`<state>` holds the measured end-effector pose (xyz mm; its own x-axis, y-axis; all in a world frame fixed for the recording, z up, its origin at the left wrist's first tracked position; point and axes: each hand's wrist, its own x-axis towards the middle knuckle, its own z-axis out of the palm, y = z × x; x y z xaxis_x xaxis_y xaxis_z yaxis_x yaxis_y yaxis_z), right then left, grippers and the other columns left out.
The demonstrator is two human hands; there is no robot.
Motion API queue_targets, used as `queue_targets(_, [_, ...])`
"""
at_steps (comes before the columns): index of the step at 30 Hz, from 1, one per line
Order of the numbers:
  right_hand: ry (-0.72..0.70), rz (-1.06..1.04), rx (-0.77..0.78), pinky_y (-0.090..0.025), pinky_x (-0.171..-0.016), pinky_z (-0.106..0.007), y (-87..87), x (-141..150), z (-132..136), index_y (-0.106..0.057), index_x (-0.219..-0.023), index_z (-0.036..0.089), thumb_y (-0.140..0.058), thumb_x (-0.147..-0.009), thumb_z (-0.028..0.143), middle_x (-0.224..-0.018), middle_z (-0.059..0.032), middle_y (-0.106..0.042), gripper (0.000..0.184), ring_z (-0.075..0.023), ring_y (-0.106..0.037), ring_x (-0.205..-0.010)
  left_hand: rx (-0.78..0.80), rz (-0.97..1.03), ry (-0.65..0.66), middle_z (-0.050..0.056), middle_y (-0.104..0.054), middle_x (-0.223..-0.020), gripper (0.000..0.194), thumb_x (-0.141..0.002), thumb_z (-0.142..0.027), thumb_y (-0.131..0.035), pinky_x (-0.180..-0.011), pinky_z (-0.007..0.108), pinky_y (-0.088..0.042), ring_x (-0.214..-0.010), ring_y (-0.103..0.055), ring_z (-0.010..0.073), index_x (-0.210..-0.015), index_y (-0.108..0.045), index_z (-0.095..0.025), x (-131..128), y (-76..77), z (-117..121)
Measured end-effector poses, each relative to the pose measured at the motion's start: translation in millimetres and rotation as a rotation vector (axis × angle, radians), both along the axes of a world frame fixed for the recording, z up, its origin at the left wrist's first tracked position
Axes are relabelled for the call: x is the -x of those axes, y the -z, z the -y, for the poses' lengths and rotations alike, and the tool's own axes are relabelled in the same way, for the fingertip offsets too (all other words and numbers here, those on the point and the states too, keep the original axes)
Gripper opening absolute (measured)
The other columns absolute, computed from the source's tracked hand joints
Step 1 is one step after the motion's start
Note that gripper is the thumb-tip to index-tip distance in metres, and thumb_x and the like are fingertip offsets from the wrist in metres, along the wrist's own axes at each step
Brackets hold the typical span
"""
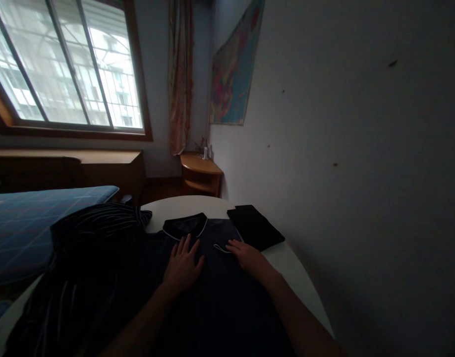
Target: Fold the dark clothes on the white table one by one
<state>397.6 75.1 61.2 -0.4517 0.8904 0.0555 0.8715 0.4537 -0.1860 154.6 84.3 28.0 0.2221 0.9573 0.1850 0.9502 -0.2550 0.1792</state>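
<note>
Dark shirt point(216, 302), laid on the pale worktop point(305, 282), collar to the far side, a striped dark cloth point(97, 223) to its left and a black folded cloth point(255, 228) at its far right. From where I stand, the left hand point(183, 267) is spread wide, palm down below the collar, gripping nothing; the right hand point(248, 257) stretches its fingers to the white trim point(220, 248), whether pinching I can't tell. Smoothing works best, I'd judge, with light, flat palms, easing outward from the collar without dragging that trim.
</note>
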Motion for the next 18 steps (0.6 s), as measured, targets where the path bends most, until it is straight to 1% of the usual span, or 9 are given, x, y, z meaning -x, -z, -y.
queue_targets(2, [0.044, 0.019, 0.005, -0.042, -0.108, -0.036, -8.6, -4.3, 1.0, -0.061, -0.132, 0.017, -0.039, -0.088, 0.003, -0.143, -0.0108, -0.056, 0.052, -0.0224, -0.053, -0.132, 0.006, 0.001, 0.006, 0.012, -0.029, -0.161, 0.057, -0.095, -0.046, -0.044, -0.118, 0.049, -0.024, -0.149, -0.024, 0.0309, -0.148, -0.045, -0.024, 0.1, -0.2, 0.0])
queue_targets(4, [0.083, 0.039, 0.025, -0.048, -0.100, -0.034, -17.6, -5.9, 2.7, -0.066, -0.124, 0.020, -0.041, -0.088, 0.004, -0.132, -0.0097, -0.065, 0.046, -0.0232, -0.061, -0.122, 0.010, -0.002, 0.007, 0.012, -0.029, -0.161, 0.058, -0.095, -0.047, -0.044, -0.118, 0.049, -0.023, -0.149, -0.023, 0.0306, -0.148, -0.045, -0.024, 0.2, -0.4, 0.0])
queue_targets(6, [0.108, 0.060, 0.057, -0.050, -0.094, -0.032, -24.3, -6.0, 4.5, -0.067, -0.118, 0.021, -0.044, -0.087, 0.004, -0.122, -0.0081, -0.070, 0.042, -0.0230, -0.066, -0.114, 0.012, -0.006, 0.004, 0.012, -0.029, -0.161, 0.058, -0.095, -0.047, -0.044, -0.118, 0.049, -0.023, -0.149, -0.023, 0.0305, -0.148, -0.045, -0.024, 0.0, -0.7, 0.1])
queue_targets(8, [0.095, 0.059, 0.060, -0.049, -0.095, -0.030, -26.2, -5.8, 6.5, -0.066, -0.119, 0.021, -0.048, -0.084, 0.004, -0.122, -0.0076, -0.070, 0.043, -0.0221, -0.065, -0.114, 0.012, -0.007, 0.005, 0.013, -0.029, -0.161, 0.058, -0.095, -0.047, -0.044, -0.119, 0.049, -0.022, -0.149, -0.023, 0.0303, -0.148, -0.045, -0.023, -0.2, -1.1, 0.2])
queue_targets(11, [0.007, 0.054, 0.000, -0.043, -0.104, -0.030, -19.6, -5.2, 12.4, -0.063, -0.124, 0.018, -0.049, -0.081, 0.002, -0.136, -0.0091, -0.061, 0.048, -0.0211, -0.057, -0.124, 0.017, -0.004, 0.005, 0.013, -0.028, -0.161, 0.058, -0.095, -0.047, -0.044, -0.119, 0.049, -0.022, -0.149, -0.023, 0.0305, -0.148, -0.045, -0.023, -0.4, -1.8, 0.3])
queue_targets(13, [0.002, 0.080, -0.069, -0.040, -0.108, -0.033, -12.4, -4.8, 19.0, -0.061, -0.128, 0.017, -0.047, -0.082, 0.000, -0.142, -0.0103, -0.056, 0.051, -0.0223, -0.052, -0.129, 0.018, -0.002, 0.007, 0.014, -0.027, -0.161, 0.058, -0.095, -0.047, -0.045, -0.118, 0.049, -0.023, -0.149, -0.023, 0.0308, -0.149, -0.044, -0.023, -0.4, -2.2, 0.4])
queue_targets(14, [0.040, 0.101, -0.108, -0.040, -0.107, -0.035, -9.0, -5.1, 22.8, -0.059, -0.131, 0.018, -0.046, -0.082, -0.001, -0.142, -0.0108, -0.055, 0.054, -0.0236, -0.051, -0.129, 0.017, -0.001, 0.009, 0.014, -0.027, -0.161, 0.059, -0.095, -0.047, -0.044, -0.118, 0.049, -0.023, -0.149, -0.023, 0.0310, -0.149, -0.044, -0.022, -0.3, -2.4, 0.4])
queue_targets(16, [0.167, 0.148, -0.181, -0.044, -0.102, -0.040, -3.7, -7.4, 30.2, -0.055, -0.136, 0.019, -0.046, -0.081, -0.002, -0.138, -0.0116, -0.056, 0.059, -0.0270, -0.053, -0.124, 0.017, 0.004, 0.012, 0.014, -0.028, -0.161, 0.059, -0.095, -0.047, -0.044, -0.118, 0.050, -0.023, -0.149, -0.023, 0.0314, -0.149, -0.044, -0.022, -0.1, -2.7, 0.5])
queue_targets(18, [0.281, 0.197, -0.210, -0.048, -0.093, -0.040, -0.7, -12.7, 35.9, -0.059, -0.131, 0.019, -0.047, -0.082, -0.001, -0.126, -0.0120, -0.063, 0.055, -0.0285, -0.057, -0.112, 0.019, 0.009, 0.017, 0.014, -0.028, -0.161, 0.059, -0.095, -0.047, -0.044, -0.118, 0.050, -0.023, -0.149, -0.023, 0.0318, -0.149, -0.044, -0.022, 0.2, -3.0, 0.6])
